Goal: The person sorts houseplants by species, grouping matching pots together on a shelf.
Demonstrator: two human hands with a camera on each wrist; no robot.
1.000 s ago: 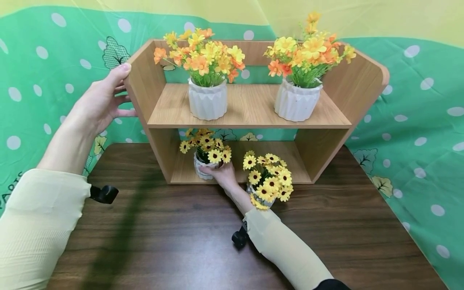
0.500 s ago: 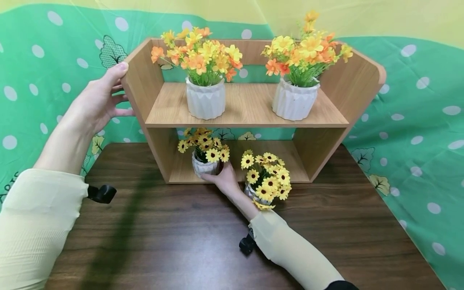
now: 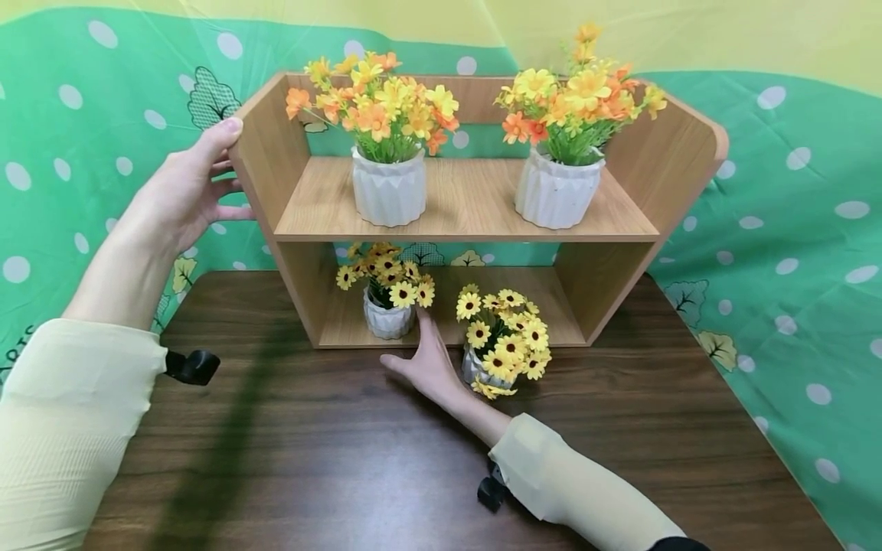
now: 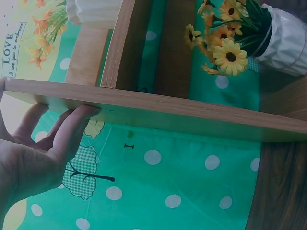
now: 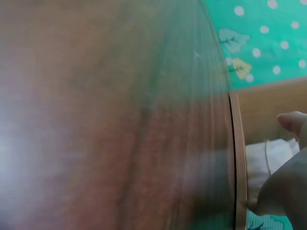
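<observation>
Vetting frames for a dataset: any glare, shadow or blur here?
Head: mostly crisp, pale glare on the table at bottom centre, dark shadow streak left of it; left wrist: dim, but shelf edge and yellow flowers readable; right wrist: table smeared, glare at left edge, right hand dark.

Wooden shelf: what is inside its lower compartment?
At the left end stands a white pot of yellow flowers. A second flowerpot, on the table in front, and the right hand cover parts of the compartment floor; anything low behind them cannot be seen.
</observation>
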